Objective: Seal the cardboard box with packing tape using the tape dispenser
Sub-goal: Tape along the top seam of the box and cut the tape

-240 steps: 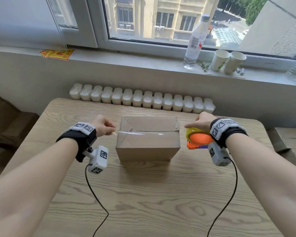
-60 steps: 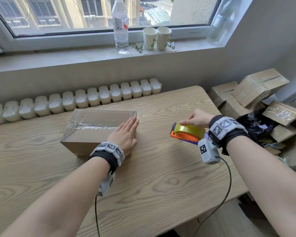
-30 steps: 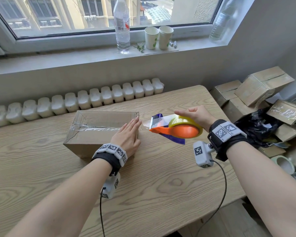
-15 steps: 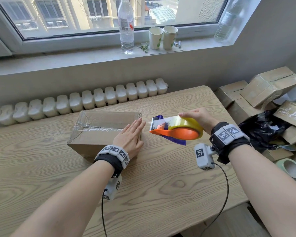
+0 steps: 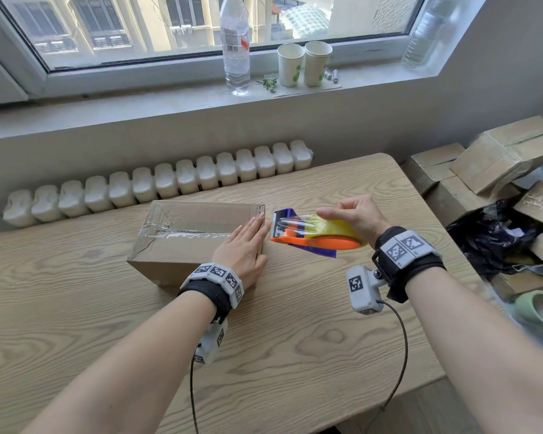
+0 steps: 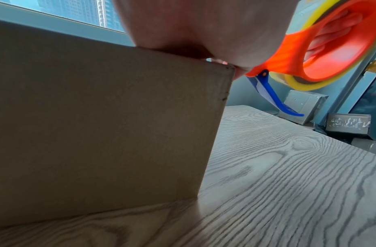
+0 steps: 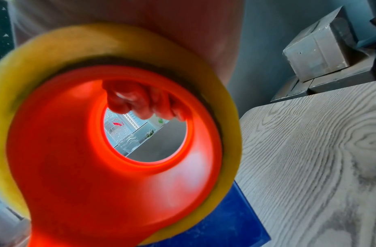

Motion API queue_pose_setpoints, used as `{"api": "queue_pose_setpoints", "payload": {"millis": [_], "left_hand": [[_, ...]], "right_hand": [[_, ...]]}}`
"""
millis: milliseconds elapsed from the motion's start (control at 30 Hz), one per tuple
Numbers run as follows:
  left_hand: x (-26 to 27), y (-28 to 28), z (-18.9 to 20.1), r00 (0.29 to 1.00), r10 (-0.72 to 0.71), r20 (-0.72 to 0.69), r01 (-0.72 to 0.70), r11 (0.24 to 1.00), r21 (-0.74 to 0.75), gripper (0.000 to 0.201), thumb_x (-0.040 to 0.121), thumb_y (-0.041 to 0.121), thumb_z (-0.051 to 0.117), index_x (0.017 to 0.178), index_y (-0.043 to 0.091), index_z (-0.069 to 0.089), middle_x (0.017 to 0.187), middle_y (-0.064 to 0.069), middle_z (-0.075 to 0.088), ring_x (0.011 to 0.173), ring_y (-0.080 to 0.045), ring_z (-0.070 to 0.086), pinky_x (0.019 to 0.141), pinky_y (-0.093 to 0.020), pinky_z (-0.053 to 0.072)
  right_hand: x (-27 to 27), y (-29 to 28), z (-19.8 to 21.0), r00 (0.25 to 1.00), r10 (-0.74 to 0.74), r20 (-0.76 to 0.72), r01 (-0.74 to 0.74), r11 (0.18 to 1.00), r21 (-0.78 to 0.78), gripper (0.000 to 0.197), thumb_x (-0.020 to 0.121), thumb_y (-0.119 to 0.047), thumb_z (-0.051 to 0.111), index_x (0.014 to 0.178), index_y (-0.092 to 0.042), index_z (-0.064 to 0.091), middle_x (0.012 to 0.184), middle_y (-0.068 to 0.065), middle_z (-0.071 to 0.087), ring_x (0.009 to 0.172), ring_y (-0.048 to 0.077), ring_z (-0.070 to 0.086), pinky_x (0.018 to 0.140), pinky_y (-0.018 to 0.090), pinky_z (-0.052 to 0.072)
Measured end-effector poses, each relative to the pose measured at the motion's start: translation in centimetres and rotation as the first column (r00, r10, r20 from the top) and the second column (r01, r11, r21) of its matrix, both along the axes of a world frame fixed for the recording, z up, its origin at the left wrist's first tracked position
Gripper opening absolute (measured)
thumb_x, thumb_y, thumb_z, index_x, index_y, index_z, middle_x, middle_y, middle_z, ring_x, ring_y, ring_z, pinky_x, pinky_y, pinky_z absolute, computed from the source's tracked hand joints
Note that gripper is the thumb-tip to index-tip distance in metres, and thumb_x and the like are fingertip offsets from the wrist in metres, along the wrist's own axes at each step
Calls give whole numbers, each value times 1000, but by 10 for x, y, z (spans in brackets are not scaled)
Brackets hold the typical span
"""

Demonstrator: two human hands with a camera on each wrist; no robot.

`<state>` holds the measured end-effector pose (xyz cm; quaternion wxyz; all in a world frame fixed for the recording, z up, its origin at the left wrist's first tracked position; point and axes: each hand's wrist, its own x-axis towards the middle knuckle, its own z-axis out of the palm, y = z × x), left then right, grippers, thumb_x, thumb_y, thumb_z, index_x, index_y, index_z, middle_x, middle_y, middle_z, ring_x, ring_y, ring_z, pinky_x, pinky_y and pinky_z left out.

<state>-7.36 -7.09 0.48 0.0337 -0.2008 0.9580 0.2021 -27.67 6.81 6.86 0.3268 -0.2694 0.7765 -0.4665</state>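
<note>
The left hand (image 5: 243, 250) lies flat, fingers straight and together, on the top of the cardboard box (image 5: 182, 242) at the box's right end, the fingertips reaching that end's edge; from the left wrist view the palm (image 6: 195, 25) presses down on the top rim just above the box's near right corner. The box sits on the wooden table (image 5: 295, 355), stretching away to the left of this hand, and a strip of clear packing tape (image 5: 185, 234) runs along its top from the far left end toward the hand, wrinkled where it folds over that left end. Just to the right of the left fingertips, held off the table, is the tape dispenser (image 5: 314, 236): an orange frame with a blue flap beneath it and a yellow roll of tape (image 7: 123, 41) around its hub. The right hand (image 5: 356, 216) grips it from above, fingers curled over the roll and, as the right wrist view shows, tucked through the open orange core (image 7: 140, 133). The dispenser's cutter end points at the left hand, nearly touching it, with a short stretch of clear tape shining on top. Beyond the right hand, past the table's edge, several taped cartons (image 5: 499, 161) lie stacked on the floor.
</note>
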Motion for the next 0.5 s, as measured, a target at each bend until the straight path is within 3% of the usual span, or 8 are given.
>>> {"api": "queue_pose_setpoints", "payload": {"millis": [367, 500], "left_hand": [[-1, -1, -4, 999, -28, 29, 29, 999, -42, 69, 90, 27, 35, 149, 21, 0, 159, 3, -8, 145, -8, -7, 119, -27, -3], [-1, -1, -6, 999, -40, 33, 43, 994, -98, 62, 88, 28, 34, 147, 18, 19, 159, -2, -6, 147, -13, -4, 120, -31, 0]], "right_hand": [[-1, 1, -7, 1000, 1, 0, -1, 1000, 6, 39, 72, -30, 78, 51, -10, 52, 62, 4, 54, 65, 20, 52, 52, 23, 42], [-3, 0, -1, 992, -73, 103, 84, 992, -99, 61, 53, -44, 79, 77, 10, 65, 66, 6, 57, 61, 16, 53, 50, 22, 42]]}}
